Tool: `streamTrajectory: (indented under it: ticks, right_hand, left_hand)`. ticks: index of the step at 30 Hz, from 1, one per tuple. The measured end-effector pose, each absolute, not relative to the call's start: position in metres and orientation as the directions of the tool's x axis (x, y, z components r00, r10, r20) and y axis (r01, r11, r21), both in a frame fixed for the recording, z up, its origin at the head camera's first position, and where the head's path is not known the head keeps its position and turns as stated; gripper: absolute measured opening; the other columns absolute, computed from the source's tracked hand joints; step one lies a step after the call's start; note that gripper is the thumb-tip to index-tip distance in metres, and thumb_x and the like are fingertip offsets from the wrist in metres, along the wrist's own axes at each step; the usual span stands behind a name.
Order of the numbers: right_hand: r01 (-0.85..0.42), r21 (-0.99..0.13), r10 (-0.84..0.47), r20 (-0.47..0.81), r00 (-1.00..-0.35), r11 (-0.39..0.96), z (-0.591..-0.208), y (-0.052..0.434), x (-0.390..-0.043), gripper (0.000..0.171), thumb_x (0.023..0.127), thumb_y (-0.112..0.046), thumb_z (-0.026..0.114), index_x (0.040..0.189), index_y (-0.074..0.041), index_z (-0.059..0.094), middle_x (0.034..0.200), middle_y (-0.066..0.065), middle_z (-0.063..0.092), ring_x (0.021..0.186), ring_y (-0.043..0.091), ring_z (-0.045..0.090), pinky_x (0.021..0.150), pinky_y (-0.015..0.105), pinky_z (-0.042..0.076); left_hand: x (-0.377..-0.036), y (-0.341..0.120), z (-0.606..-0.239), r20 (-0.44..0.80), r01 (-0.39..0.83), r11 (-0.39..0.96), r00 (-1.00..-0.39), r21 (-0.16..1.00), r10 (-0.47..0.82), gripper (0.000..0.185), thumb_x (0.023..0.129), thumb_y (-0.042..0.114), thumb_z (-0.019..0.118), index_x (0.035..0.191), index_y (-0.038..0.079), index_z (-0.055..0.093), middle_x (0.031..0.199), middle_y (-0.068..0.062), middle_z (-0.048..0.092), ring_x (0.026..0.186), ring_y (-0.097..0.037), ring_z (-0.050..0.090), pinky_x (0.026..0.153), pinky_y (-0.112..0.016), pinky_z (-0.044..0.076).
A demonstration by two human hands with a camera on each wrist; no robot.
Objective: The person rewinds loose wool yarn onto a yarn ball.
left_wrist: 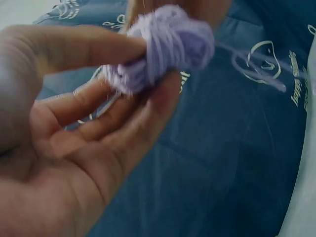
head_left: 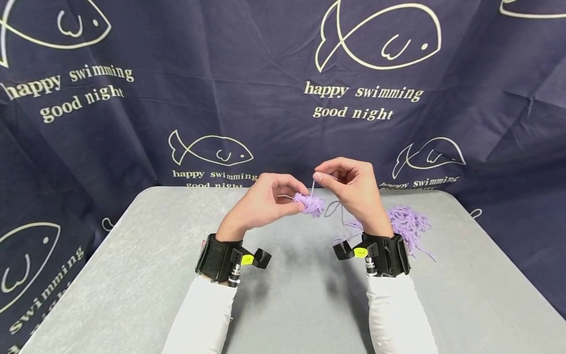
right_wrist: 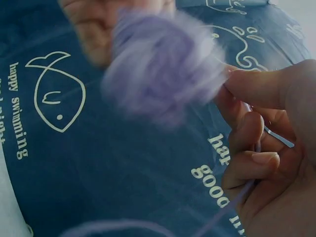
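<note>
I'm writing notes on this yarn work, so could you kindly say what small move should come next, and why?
Probably the right hand should loop the strand around the bundle: the left hand grips that bundle, the strand rises from it to the right hand, and loose yarn lies on the table.

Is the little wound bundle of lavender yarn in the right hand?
No, the left hand grips the wound yarn bundle, while the right hand pinches a yarn strand rising from it.

White sleeves (head_left: pixel 201 314), black wrist straps (head_left: pixel 215 258), angular black camera mounts (head_left: pixel 262 258), yellow labels (head_left: pixel 247 259), silvery connectors (head_left: pixel 236 269)
</note>
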State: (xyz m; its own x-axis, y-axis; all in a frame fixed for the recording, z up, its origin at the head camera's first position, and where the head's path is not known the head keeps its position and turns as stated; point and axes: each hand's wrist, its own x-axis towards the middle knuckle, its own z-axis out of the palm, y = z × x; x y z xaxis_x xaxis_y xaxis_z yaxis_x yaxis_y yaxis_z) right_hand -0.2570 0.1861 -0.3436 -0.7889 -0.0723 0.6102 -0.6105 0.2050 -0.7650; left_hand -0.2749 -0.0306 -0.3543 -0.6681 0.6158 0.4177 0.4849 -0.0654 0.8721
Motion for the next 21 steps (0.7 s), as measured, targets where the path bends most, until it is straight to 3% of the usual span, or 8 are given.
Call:
streamTrajectory:
  ticks: [6,9,13,17,21]
  right_hand:
    - [-0.560,-0.803,-0.113,0.549,-0.828,0.202,-0.353,0.190,-0.266,0.007,0.087,-0.003,0.080,0.093,0.000,0.077,0.076,0.002,0.071,0.056,0.011,0.050,0.049,0.022,0.041]
    - [-0.533,-0.819,-0.179,0.503,-0.845,0.215,-0.356,0.189,-0.270,0.008,0.087,0.003,0.077,0.095,0.003,0.076,0.077,0.000,0.071,0.058,0.010,0.053,0.050,0.022,0.043]
    - [-0.530,-0.809,-0.276,0.465,-0.841,0.253,-0.357,0.185,-0.270,0.007,0.086,0.003,0.077,0.093,0.001,0.077,0.074,0.002,0.069,0.058,0.008,0.051,0.050,0.021,0.040]
    - [-0.535,-0.795,-0.343,0.437,-0.832,0.284,-0.355,0.180,-0.267,0.004,0.087,-0.004,0.079,0.090,-0.003,0.078,0.074,0.008,0.069,0.057,0.010,0.050,0.048,0.022,0.039]
    - [-0.552,-0.777,-0.362,0.443,-0.820,0.302,-0.350,0.178,-0.260,0.004,0.087,-0.006,0.080,0.090,-0.005,0.078,0.072,0.006,0.068,0.056,0.012,0.051,0.047,0.023,0.041]
  left_hand:
    - [-0.271,-0.031,-0.351,0.495,0.410,-0.288,-0.616,0.866,0.613,0.026,0.083,-0.018,0.069,0.108,-0.017,0.064,0.103,-0.012,0.070,0.093,-0.021,0.070,0.085,-0.039,0.060]
    - [-0.271,-0.032,-0.349,0.550,0.390,-0.391,-0.647,0.834,0.528,0.026,0.082,-0.021,0.066,0.108,-0.014,0.066,0.104,-0.010,0.070,0.094,-0.020,0.070,0.084,-0.035,0.060]
    - [-0.272,-0.032,-0.347,0.592,0.401,-0.479,-0.719,0.781,0.364,0.030,0.083,-0.021,0.064,0.103,0.000,0.072,0.102,-0.008,0.071,0.093,-0.018,0.069,0.083,-0.028,0.058]
    - [-0.273,-0.031,-0.346,0.564,0.417,-0.487,-0.800,0.767,0.204,0.027,0.084,-0.019,0.065,0.102,0.000,0.072,0.098,-0.006,0.072,0.089,-0.015,0.067,0.079,-0.023,0.056]
    - [-0.275,-0.029,-0.348,0.528,0.468,-0.346,-0.844,0.813,0.100,0.020,0.084,-0.016,0.069,0.103,-0.010,0.067,0.094,-0.005,0.072,0.084,-0.012,0.065,0.076,-0.021,0.055]
